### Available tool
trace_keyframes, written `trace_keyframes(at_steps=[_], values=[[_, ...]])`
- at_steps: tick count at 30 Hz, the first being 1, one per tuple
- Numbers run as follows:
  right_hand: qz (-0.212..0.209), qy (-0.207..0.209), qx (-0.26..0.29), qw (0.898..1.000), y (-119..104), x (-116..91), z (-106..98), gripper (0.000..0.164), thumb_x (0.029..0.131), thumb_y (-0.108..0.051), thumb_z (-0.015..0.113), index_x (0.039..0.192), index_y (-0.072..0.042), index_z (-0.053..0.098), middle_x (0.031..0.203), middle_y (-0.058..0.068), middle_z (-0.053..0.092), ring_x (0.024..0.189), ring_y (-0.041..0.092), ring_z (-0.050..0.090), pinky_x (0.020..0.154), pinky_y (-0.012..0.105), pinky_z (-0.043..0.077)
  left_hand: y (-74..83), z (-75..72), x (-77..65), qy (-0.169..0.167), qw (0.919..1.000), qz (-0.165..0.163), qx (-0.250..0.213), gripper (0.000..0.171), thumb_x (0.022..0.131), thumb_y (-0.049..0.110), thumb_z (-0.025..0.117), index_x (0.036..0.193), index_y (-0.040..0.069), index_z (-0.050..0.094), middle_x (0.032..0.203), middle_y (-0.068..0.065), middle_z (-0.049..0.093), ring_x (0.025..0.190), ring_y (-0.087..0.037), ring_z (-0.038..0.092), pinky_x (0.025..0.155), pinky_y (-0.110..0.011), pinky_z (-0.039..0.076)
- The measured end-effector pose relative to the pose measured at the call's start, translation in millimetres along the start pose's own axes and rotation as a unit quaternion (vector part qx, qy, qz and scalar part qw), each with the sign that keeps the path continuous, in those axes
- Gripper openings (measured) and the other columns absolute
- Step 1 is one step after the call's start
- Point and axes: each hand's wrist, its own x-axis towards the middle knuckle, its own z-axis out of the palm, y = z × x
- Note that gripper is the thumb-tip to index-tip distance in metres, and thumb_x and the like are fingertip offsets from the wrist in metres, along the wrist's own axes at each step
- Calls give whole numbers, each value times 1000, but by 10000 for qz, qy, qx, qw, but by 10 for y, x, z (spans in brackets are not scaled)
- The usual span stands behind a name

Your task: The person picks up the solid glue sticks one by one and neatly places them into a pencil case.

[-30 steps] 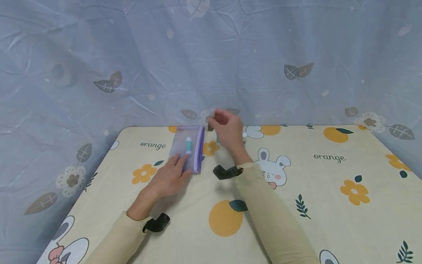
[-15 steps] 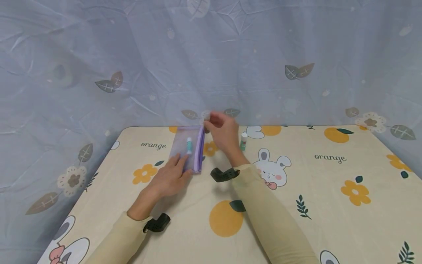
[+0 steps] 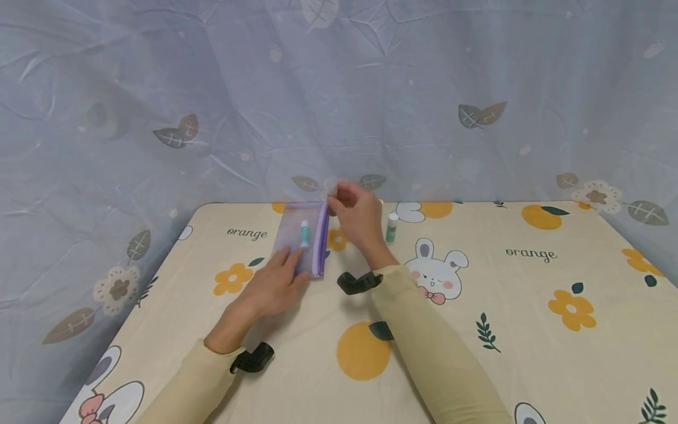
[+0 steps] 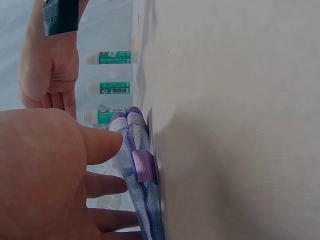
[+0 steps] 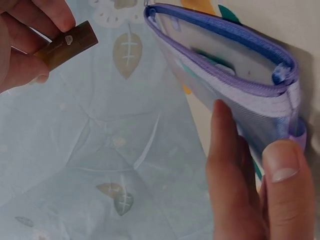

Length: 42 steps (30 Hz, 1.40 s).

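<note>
On the table lies a purple-edged mesh pouch [image 3: 288,229]; its zipper gapes in the right wrist view. Through the mesh a green glue stick [image 3: 304,234] with a white cap shows. My left hand [image 3: 272,288] rests on the pouch's near part, fingers fairly straight. Over the pouch's far right corner is my right hand [image 3: 361,217]. In the right wrist view its thumb and fingers pinch a small brown rectangular block [image 5: 70,44] with a pale mark, apart from the pouch; its exact kind is unclear.
Right of my right hand stands a glue stick [image 3: 391,228]. The left wrist view has three upright ones, including a middle glue stick [image 4: 112,88] and one partly behind the pouch. A patterned cloth [image 3: 477,365] covers the table; a grey-blue curtain [image 3: 424,88] hangs behind.
My right hand has shifted slightly left toward the pouch's far corner, uncovering the glue stick behind its wrist. My left hand and the pouch have stayed put.
</note>
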Motion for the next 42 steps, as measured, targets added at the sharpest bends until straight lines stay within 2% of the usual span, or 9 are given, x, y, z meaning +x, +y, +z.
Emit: trace_keyframes(at_steps=[5, 17, 29, 36, 42], values=[[113, 32, -212, 9997, 32, -11, 30, 32, 103, -19, 72, 134, -16, 71, 123, 6, 79, 103, 20, 79, 92, 34, 64, -3, -5, 1, -2, 10000, -7, 5, 65, 113, 30, 45, 165, -5, 28, 172, -35, 19, 160, -51, 24, 127, -65, 28], [190, -38, -313, 9993, 132, -10, 114, 33, 101, -14, 73, 134, -7, 69, 120, 11, 79, 99, 23, 79, 87, 34, 65, 1, -11, -2, 18, 10000, 56, 6, 65, 113, 30, 45, 166, -4, 27, 172, -36, 20, 160, -51, 24, 128, -64, 29], [544, -265, -747, 9954, 246, -41, 203, 32, 103, -17, 71, 134, -10, 69, 126, 10, 76, 115, 24, 74, 98, 35, 62, -6, 4, 18, -27, 10000, -25, 26, 65, 113, 31, 45, 166, -3, 27, 172, -36, 19, 160, -51, 23, 127, -64, 29], [402, -293, -815, 9954, 343, -47, 228, 30, 102, -15, 72, 131, -7, 70, 123, 11, 77, 112, 25, 74, 98, 37, 62, -10, 0, 15, -24, 10000, -48, 32, 65, 113, 30, 45, 166, -3, 27, 172, -35, 19, 161, -51, 23, 128, -64, 29], [451, -378, -882, 9944, 360, -66, 230, 33, 102, -15, 72, 134, -7, 69, 125, 12, 77, 115, 26, 74, 102, 39, 61, -4, -3, 15, -28, 10000, -58, 18, 65, 113, 30, 45, 166, -4, 27, 172, -35, 19, 161, -51, 23, 128, -64, 29]])
